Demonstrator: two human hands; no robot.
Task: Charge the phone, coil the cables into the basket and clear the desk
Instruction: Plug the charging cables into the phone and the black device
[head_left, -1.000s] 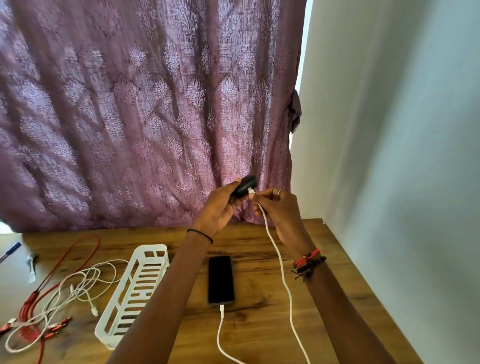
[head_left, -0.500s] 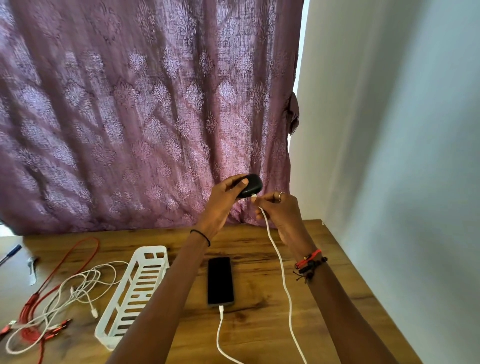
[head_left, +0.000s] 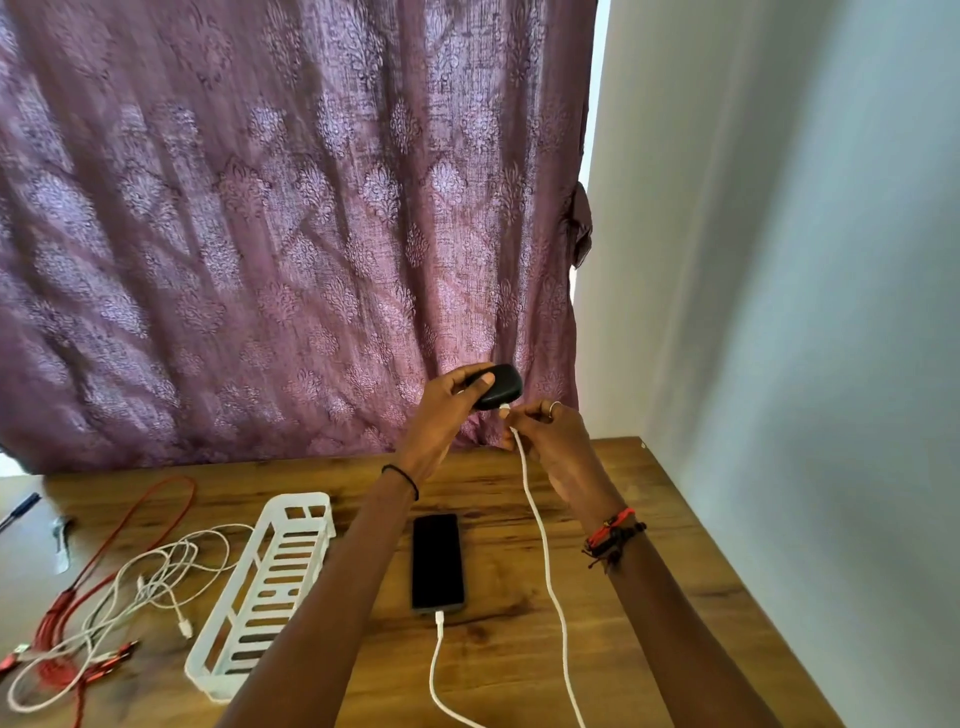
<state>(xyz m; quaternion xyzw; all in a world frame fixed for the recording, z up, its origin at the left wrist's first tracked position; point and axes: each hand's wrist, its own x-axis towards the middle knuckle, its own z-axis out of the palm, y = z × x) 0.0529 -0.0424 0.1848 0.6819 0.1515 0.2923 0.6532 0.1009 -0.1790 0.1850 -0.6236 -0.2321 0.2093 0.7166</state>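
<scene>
My left hand (head_left: 441, 415) grips a black charger block (head_left: 500, 385) raised above the desk's far edge. My right hand (head_left: 550, 436) pinches the plug end of a white cable (head_left: 545, 551) right at the block's underside. That cable hangs down, loops off the front edge and comes back into the black phone (head_left: 437, 561), which lies face up on the wooden desk (head_left: 649, 597). A white slatted basket (head_left: 270, 587) stands left of the phone with nothing seen inside. Further left lie tangled white cables (head_left: 156, 577) and red cables (head_left: 67, 613).
A patterned purple curtain (head_left: 270, 234) hangs behind the desk. A pale wall (head_left: 805, 312) runs along the right side. A pen (head_left: 18, 512) and a small clip-like item (head_left: 61, 540) lie at the far left.
Both hands have risen a little with the charger block and the cable plug. The block has turned so its broad side faces me.
</scene>
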